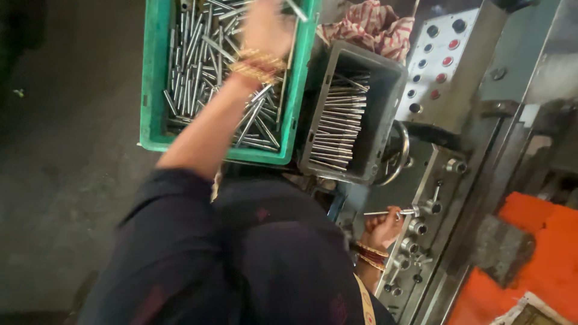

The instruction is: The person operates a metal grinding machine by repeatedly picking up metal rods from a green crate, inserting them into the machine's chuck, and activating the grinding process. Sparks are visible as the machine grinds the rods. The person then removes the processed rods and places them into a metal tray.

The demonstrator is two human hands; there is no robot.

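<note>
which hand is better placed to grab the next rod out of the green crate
Probably the left hand: it is already over the loose metal rods in the green crate. The right hand is down at the machine, holding a rod against it.

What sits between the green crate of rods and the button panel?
Head view: a grey bin of neatly stacked metal rods sits between the green crate and the button panel.

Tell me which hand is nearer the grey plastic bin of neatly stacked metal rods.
Left. The left hand is over the green crate right beside the grey bin; the right hand holds a rod lower down, at the machine.
</note>
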